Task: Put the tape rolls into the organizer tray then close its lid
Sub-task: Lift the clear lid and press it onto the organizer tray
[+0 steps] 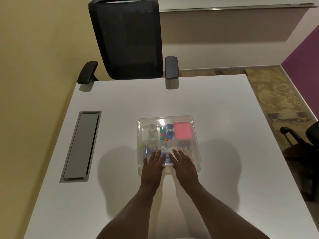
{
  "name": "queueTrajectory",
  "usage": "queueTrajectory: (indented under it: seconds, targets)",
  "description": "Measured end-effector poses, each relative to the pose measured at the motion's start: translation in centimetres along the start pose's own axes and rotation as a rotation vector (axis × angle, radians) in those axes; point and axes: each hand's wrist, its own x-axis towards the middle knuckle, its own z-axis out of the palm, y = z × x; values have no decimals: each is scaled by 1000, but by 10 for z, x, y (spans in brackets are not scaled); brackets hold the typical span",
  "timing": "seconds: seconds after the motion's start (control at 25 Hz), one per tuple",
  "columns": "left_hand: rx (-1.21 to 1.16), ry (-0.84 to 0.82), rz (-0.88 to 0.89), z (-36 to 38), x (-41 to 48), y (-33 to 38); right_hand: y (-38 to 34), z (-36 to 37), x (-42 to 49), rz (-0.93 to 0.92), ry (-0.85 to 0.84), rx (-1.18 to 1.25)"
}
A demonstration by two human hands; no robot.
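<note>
A clear plastic organizer tray (195,135) sits mid-table with its transparent lid (165,120) lying flat over it. Through the lid, two clear tape rolls (152,131) show in the back-left compartment. My left hand (152,167) and my right hand (183,165) lie palm-down, fingers spread, on the lid's near edge, side by side. Neither hand holds anything. The near middle compartment is partly hidden under my fingers.
Other compartments hold a pink notepad (183,130), green and blue clips (165,132) and coloured paper clips (187,148). A grey cable hatch (81,145) is set into the table at left. A black office chair (127,38) stands behind the far edge.
</note>
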Motion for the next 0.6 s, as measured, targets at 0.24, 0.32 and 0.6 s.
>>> queueTrajectory:
  seconds: [0.24, 0.32, 0.6]
  targets:
    - [-56, 5, -21, -7, 28, -4, 4, 1, 27, 27, 7, 49]
    - [-65, -30, -42, -17, 45, -2, 7, 0, 43, 30, -18, 65]
    - [-118, -31, -78, -35, 107, -10, 21, 5, 104, 82, -85, 71]
